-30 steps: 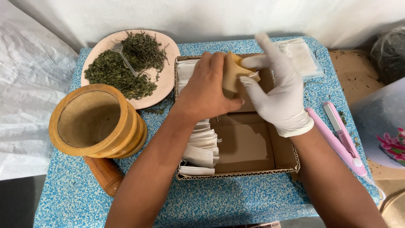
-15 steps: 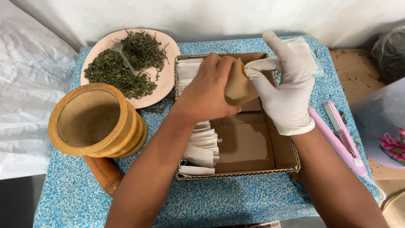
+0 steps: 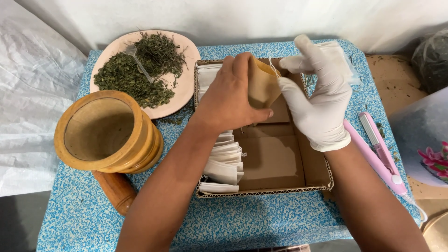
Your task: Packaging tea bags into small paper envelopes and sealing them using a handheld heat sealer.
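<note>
My bare left hand (image 3: pixel 231 95) grips a small tan paper pouch (image 3: pixel 262 86) above the far end of an open cardboard box (image 3: pixel 280 161). A thin white string hangs off the pouch's top edge. My right hand (image 3: pixel 317 93), in a white glove, touches the pouch's right side with its fingers spread and the index finger raised. A row of white folded pouches (image 3: pixel 223 161) stands along the box's left wall, partly hidden under my left forearm.
A pink plate (image 3: pixel 179 91) of dried green herbs (image 3: pixel 135 70) with a small spoon sits at the back left. In front of it stand a wooden mortar (image 3: pixel 105 133) and a pestle (image 3: pixel 114 189). A pink sealing iron (image 3: pixel 380 154) lies right of the box.
Both hands have stayed over the box's far end. The pouch has turned a little in my left hand, and the gloved fingers have shifted along its right side.
</note>
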